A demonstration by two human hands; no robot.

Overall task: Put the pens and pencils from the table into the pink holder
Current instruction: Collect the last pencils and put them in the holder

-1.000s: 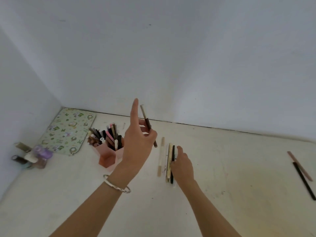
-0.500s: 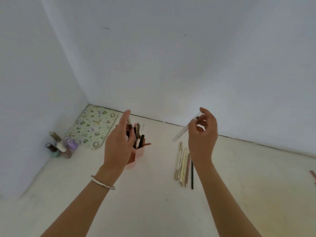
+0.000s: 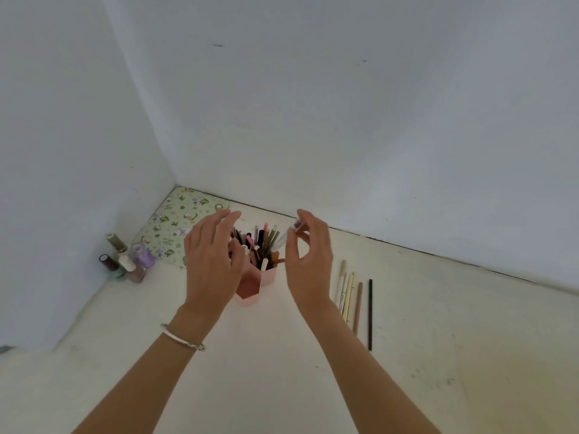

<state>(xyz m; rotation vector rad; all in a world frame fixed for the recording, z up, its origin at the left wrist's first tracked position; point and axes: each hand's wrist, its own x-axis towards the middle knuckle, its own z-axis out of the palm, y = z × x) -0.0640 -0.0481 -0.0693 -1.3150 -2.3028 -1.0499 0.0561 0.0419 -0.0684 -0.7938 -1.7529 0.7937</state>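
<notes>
Pink holder (image 3: 262, 278) between hands; right hand (image 3: 308, 261) pinches clear pen (image 3: 283, 238) above it, left hand (image 3: 213, 261) open, empty.

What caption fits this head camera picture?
Right hand lowers a clear pen into the crowded pink holder; left hand hovers open beside it.

Premises appeared domestic: nail-polish bottles (image 3: 128, 261) and a patterned mat (image 3: 178, 227) lay on a pale table (image 3: 282, 371) in a plain white-walled corner.

Head view, angled down, table (image 3: 282, 386) near
</notes>
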